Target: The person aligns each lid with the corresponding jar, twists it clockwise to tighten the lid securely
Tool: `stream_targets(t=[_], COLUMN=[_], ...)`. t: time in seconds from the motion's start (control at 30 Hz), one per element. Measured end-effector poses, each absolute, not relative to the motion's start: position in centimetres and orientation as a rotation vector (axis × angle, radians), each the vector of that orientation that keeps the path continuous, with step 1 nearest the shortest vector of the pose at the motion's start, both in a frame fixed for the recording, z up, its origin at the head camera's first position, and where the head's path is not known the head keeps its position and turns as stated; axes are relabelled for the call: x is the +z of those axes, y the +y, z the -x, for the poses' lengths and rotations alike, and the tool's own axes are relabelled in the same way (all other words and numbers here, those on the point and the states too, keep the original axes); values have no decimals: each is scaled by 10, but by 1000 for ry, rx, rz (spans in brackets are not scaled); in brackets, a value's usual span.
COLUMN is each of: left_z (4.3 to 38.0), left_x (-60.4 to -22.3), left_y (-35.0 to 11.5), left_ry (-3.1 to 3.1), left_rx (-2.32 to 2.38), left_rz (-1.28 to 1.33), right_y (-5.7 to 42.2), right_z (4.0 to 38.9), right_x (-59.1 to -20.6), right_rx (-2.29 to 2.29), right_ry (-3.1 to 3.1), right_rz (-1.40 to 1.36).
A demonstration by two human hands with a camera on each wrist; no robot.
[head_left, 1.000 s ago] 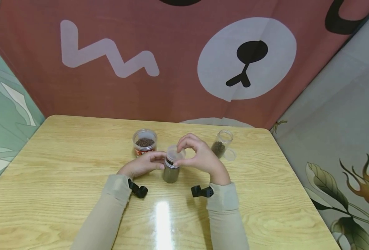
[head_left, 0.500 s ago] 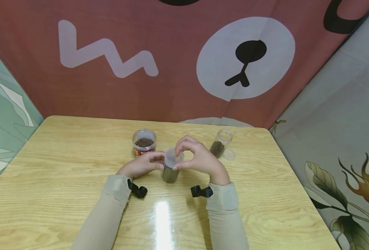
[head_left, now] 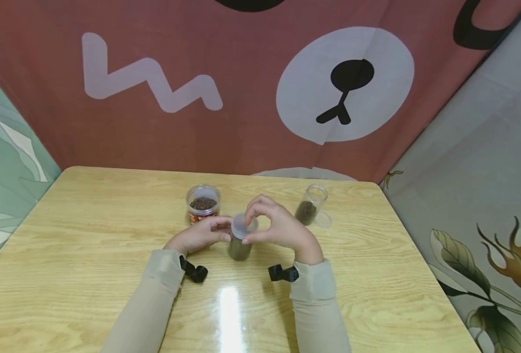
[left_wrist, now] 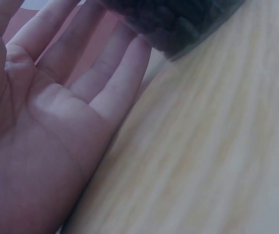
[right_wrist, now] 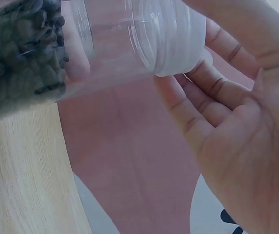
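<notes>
Right hand (head_left: 284,229) pinches lid (head_left: 238,227) in its fingers, left hand (head_left: 200,234) has fingers spread loosely beside jar (head_left: 240,250), so off-centre pressure could tip it

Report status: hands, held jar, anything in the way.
Right hand pinching lid. Left hand steadying jar. Jar upright, lid on. Open tub just beyond left hand.

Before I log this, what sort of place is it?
Probably a makeshift indoor recording booth: a wood-grain table stands against a cartoon backdrop, with a floral sheet along the right side. The room beyond isn't visible.
</notes>
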State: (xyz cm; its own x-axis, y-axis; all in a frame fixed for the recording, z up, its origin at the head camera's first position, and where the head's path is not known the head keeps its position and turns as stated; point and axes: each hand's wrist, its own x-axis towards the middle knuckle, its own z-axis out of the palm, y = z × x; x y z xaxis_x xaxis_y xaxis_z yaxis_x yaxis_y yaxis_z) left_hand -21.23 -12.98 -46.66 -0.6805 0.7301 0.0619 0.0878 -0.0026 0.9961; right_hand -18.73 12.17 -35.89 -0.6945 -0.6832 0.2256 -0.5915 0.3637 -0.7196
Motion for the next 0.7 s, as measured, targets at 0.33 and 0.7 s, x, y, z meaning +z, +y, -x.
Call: stream_targets(t=[0.33, 0.7], left_z=[212, 212], left_x=[-469, -469], left_y=[-130, -130], left_ry=[1784, 1790], left_rx=[1742, 1743], left_rz=[-842, -862], right_y=[121, 124], right_z=[187, 188], right_x=[-360, -358], right_rx=[-1219, -1298], right_ry=[2477, 2531], right_rz=[1182, 1176])
